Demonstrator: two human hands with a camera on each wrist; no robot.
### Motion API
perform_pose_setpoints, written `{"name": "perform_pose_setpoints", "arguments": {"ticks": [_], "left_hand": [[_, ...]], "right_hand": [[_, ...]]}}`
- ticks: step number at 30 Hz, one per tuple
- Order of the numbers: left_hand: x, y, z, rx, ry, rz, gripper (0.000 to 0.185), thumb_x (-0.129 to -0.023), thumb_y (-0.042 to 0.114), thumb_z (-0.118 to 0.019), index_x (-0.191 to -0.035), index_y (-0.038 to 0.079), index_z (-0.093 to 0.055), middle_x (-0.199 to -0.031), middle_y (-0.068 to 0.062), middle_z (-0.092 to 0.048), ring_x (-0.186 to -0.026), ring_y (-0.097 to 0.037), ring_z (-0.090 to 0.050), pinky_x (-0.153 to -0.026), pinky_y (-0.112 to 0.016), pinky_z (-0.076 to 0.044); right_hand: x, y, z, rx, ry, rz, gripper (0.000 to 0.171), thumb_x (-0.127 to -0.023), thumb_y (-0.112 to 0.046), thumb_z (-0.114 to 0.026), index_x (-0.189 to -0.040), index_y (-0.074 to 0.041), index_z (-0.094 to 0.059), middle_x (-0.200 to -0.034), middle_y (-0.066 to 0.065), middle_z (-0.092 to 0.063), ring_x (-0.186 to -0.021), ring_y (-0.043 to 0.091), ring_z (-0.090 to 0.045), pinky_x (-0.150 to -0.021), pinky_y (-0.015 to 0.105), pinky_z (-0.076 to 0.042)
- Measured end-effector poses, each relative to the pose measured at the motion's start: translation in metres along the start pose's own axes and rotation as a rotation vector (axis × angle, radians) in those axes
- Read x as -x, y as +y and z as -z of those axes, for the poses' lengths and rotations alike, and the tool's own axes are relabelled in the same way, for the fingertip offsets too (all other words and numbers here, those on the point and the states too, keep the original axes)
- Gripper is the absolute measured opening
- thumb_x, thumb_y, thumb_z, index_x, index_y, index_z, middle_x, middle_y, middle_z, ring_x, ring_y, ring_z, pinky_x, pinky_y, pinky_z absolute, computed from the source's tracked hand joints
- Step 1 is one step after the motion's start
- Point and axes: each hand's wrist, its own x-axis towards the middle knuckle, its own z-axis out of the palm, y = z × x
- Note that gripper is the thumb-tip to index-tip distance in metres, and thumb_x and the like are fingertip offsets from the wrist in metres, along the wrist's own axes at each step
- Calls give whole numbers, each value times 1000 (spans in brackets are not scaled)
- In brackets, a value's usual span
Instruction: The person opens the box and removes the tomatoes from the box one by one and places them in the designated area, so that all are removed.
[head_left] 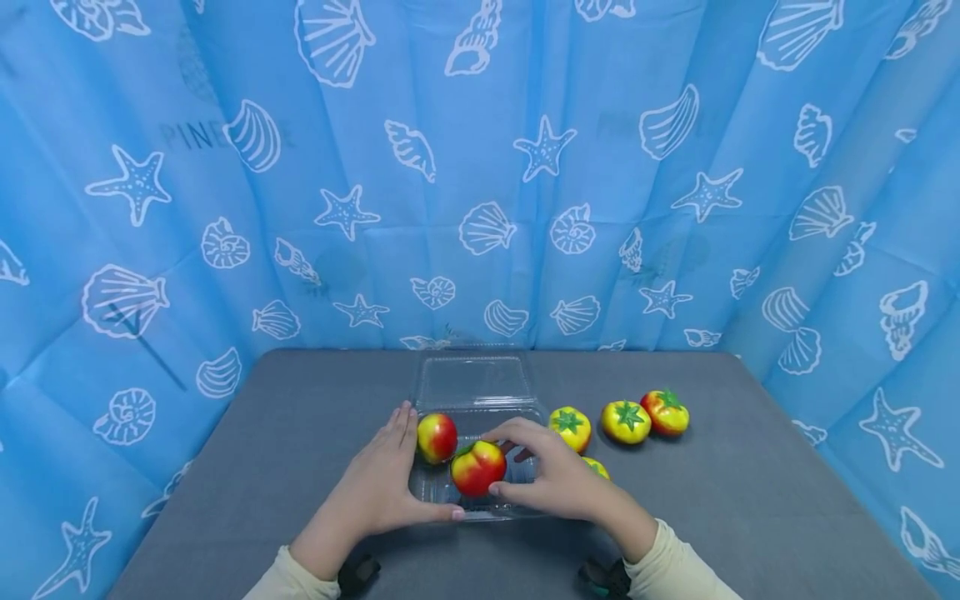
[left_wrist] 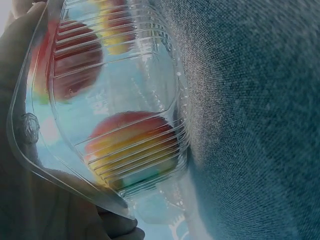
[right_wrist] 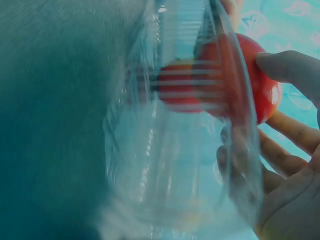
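Observation:
A clear plastic clamshell box [head_left: 480, 392] lies open on the grey table [head_left: 300, 417], lid toward the back. My left hand [head_left: 397, 475] presses flat against the box's left side, fingers straight, thumb along the front rim. One red-and-yellow tomato [head_left: 437, 437] sits in the box's back left. My right hand [head_left: 540, 475] grips a second tomato [head_left: 477, 467] over the tray's front. In the left wrist view both tomatoes [left_wrist: 132, 145] show through the ribbed plastic [left_wrist: 165, 75]. In the right wrist view the fingers [right_wrist: 290, 65] curl round the held tomato [right_wrist: 255, 75].
Three green-topped yellow tomatoes [head_left: 570, 427] [head_left: 626, 421] [head_left: 664, 412] lie in a row right of the box. Another [head_left: 597, 467] peeks out behind my right wrist. A blue seashell-print curtain [head_left: 480, 167] walls the table on three sides.

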Motion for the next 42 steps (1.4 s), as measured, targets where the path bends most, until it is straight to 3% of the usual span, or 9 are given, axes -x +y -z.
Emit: {"name": "perform_pose_setpoints", "arguments": {"ticks": [4, 15, 23, 30, 37, 42], "left_hand": [[-1, 0, 0, 3, -13, 13, 145, -64, 97, -67, -169, 7, -26, -178, -15, -15, -165, -38, -19, -124, -65, -35], [0, -2, 1, -1, -17, 3, 146, -64, 99, -66, -169, 6, -24, -179, -15, -13, -166, -37, -18, -128, -59, -31], [0, -4, -1, -11, 2, -9, 147, -64, 100, -64, -168, 5, -25, -178, -16, -14, -166, -37, -19, -127, -59, -33], [0, -3, -3, 0, 8, -21, 146, -64, 99, -65, -168, 4, -25, -178, -16, -15, -165, -36, -19, -126, -59, -35], [0, -2, -2, -4, -1, -17, 146, -64, 99, -65, -168, 5, -25, -179, -16, -14, -166, -36, -19, -126, -60, -35], [0, -1, -1, 2, -8, -8, 146, -64, 98, -66, -169, 5, -24, -179, -16, -14, -166, -36, -18, -126, -60, -35]], "right_hand": [[10, 4, 12, 1, 31, -14, 50, -90, -29, -87, -135, -33, -65, -133, -14, -66, -111, 10, -66, -94, 45, -64], [38, 21, 49, -63, 134, -41, 53, -89, -22, -88, -137, -27, -66, -138, 0, -65, -115, 24, -69, -94, 43, -65], [56, 31, 70, -25, 220, -69, 54, -87, -17, -89, -136, -17, -66, -134, 3, -69, -112, 17, -70, -94, 35, -65], [73, 40, 84, 2, 272, -119, 51, -89, -17, -88, -136, -18, -66, -135, 4, -67, -114, 8, -68, -94, 30, -64], [86, 50, 96, 11, 307, -100, 54, -88, -10, -87, -137, -6, -65, -134, 11, -67, -110, 0, -67, -92, 20, -61], [95, 60, 105, 3, 314, -86, 53, -88, -5, -86, -136, -7, -65, -129, 8, -68, -107, 2, -69, -89, 16, -60]]}}
